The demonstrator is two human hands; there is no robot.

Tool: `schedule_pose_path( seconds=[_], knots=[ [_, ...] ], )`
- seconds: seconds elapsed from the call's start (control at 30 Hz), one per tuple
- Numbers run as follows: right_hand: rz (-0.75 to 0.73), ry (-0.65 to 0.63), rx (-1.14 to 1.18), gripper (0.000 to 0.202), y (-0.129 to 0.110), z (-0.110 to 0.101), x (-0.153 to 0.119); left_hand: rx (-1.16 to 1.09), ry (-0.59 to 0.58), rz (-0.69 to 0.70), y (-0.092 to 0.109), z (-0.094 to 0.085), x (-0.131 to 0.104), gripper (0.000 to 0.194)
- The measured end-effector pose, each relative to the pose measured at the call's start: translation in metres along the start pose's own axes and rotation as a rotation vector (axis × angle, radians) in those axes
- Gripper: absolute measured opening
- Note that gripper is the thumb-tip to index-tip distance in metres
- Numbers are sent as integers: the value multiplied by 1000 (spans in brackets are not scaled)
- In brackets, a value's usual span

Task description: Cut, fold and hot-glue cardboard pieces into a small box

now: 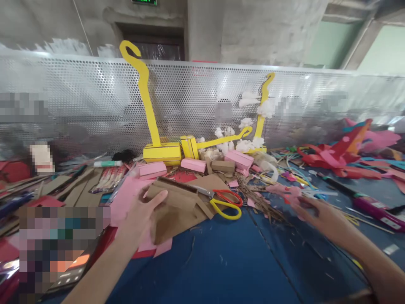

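My left hand is closed on a folded piece of brown cardboard, its thumb lying on top and the other fingers mostly hidden. Scissors with a red and a yellow handle loop rest at the cardboard's right end. Over on the right, my right hand is curled, slightly blurred, with its fingertips on crumpled pink paper. Brown paper shreds lie between the hands. Behind them sit small pink-covered blocks and a yellow box with a tall yellow hooked strip standing up.
A perforated metal screen runs along the back of the blue table. White fluffy tufts cling to another yellow hooked strip. Red and pink paper shapes and a purple-handled tool lie right. Markers and cardboard strips lie left.
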State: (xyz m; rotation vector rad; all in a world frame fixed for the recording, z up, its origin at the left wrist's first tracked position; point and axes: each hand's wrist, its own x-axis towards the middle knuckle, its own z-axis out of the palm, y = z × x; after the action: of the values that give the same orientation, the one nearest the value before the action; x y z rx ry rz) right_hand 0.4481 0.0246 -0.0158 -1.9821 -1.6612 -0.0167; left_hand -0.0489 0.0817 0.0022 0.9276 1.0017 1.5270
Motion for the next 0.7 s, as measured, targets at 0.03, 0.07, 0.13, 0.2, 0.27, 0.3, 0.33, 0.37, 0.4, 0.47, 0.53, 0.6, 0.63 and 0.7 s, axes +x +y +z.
schedule_pose_path(
  seconds=[0.03, 0.07, 0.13, 0.2, 0.27, 0.3, 0.33, 0.37, 0.4, 0.47, 0.53, 0.6, 0.63, 0.7],
  knots=[
    [-30, 3, -31, 29, -6, -1, 7, -18, 1, -9, 0, 0, 0, 53],
    [-40, -15, -36, 34, -12, -2, 14, -34, 4, -19, 0, 0, 0, 50],
    [-35, -33, -37, 41, -22, -6, 24, -59, 15, -46, 0, -1, 1, 45],
    [-7, -31, -40, 42, -24, -11, 29, -69, 17, -61, 0, -2, 2, 43],
    [14, -14, -47, 41, -22, -16, 33, -68, 4, -61, 0, -3, 3, 42],
    [18, -8, -52, 41, -21, -16, 35, -65, -6, -59, 0, -4, 4, 42],
    [16, -8, -58, 41, -21, -16, 37, -63, -17, -55, -1, -4, 4, 42],
    [10, -12, -65, 42, -21, -14, 39, -62, -20, -52, -2, -5, 4, 43],
    [1, -18, -73, 41, -21, -11, 41, -61, -21, -51, -3, -5, 5, 44],
    [-18, -29, -91, 40, -23, -4, 45, -59, -14, -46, -4, -6, 5, 47],
    [-33, -25, -111, 41, -23, 3, 46, -46, -9, -35, -5, -7, 6, 50],
    [-37, 10, -124, 38, -21, 6, 46, -28, -17, -25, -5, -7, 6, 51],
    [-39, 25, -125, 37, -20, 6, 46, -22, -25, -22, -4, -6, 5, 51],
    [-54, 30, -115, 38, -20, 3, 44, -23, -37, -27, -4, -5, 5, 50]
  ],
)
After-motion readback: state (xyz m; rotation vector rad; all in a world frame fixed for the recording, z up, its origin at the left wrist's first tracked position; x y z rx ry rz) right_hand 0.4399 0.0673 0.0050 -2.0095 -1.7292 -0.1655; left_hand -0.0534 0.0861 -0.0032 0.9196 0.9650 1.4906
